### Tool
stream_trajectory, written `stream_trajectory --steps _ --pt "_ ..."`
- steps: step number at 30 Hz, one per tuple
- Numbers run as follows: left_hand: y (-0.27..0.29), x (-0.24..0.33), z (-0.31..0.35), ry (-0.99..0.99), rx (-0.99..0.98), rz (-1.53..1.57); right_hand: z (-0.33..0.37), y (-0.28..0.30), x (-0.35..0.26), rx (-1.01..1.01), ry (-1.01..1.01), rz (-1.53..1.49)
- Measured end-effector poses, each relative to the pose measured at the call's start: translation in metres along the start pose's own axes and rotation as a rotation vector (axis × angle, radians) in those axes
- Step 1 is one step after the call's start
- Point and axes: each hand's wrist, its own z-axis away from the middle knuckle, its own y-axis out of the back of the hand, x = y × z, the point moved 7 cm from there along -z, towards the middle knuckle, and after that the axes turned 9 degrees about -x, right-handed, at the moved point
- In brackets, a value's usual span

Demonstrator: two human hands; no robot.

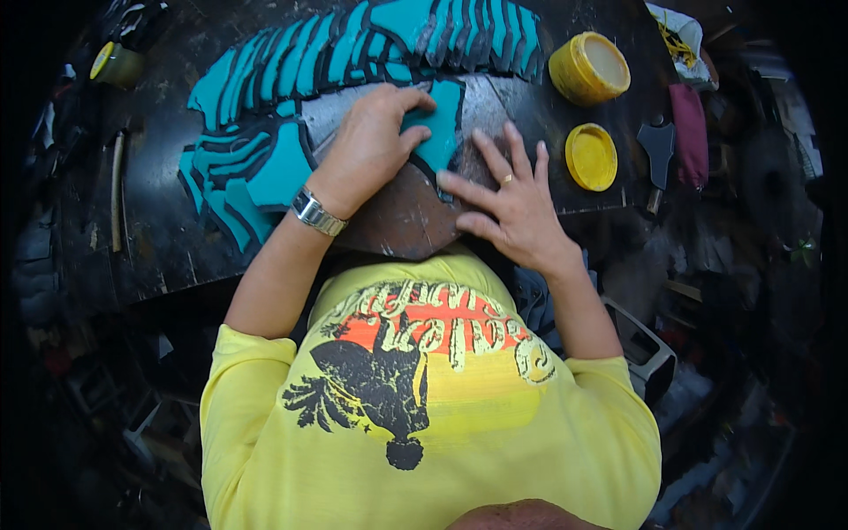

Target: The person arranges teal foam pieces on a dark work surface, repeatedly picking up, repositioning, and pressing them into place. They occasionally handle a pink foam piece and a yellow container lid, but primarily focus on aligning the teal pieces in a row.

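A flat teal cut piece with dark edges lies on a worn board in front of me. My left hand is bent over it, thumb and index fingertips pressing on its teal face and pinning it down. The other left fingers are curled and partly hidden. My right hand is spread over the board's right side, its fingers apart. Its index fingertip is at the lower dark edge of the teal piece; whether it touches I cannot tell. Beneath both hands, part of the board is grey and metallic-looking, the near part brown.
Overlapping teal pieces line the far side, with more teal pieces at left. An open yellow tub and its yellow lid sit at right, near a dark flat-bladed tool. A stick and a jar lie left.
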Motion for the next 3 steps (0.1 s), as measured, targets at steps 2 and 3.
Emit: stream_trajectory --steps 2,3 --pt "0.0004 -0.0018 -0.0045 0.031 -0.074 0.087 0.0042 -0.0024 -0.0056 -0.001 0.019 -0.022" --pt "0.0010 -0.0027 -0.0071 0.033 -0.110 0.164 0.0075 -0.0017 -0.0058 0.003 0.034 -0.026"
